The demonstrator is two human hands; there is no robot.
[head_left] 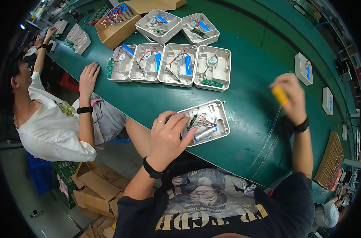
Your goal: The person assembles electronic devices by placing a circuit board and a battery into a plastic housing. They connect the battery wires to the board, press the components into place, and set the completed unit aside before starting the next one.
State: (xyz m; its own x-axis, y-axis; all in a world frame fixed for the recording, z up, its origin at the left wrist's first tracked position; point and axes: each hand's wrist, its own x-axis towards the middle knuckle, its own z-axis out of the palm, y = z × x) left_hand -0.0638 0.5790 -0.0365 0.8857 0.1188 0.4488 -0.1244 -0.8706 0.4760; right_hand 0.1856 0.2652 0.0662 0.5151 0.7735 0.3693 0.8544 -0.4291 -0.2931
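A white plastic housing (224,129) lies tilted on the bench in front of me. Inside it are a battery cell (205,134) in a silver-blue wrap, red and black wires, a round part and a dark circuit board. My left hand (169,133) grips the housing's left end, its fingers curled over the rim by the board and its thumb near the cell. Fingertips partly hide the board. Raised over the bench at the right, my right hand (291,97) is closed around a yellow cylindrical object (279,96). Motion blurs that hand, so the object's kind is unclear.
Several similar housings (213,66) with blue cells and boards stand in a row beyond. Behind them is a cardboard box (117,28) of wired cells. At left sits a co-worker (49,115), one hand on the green bench (252,111). A brown gridded tray (329,160) lies right.
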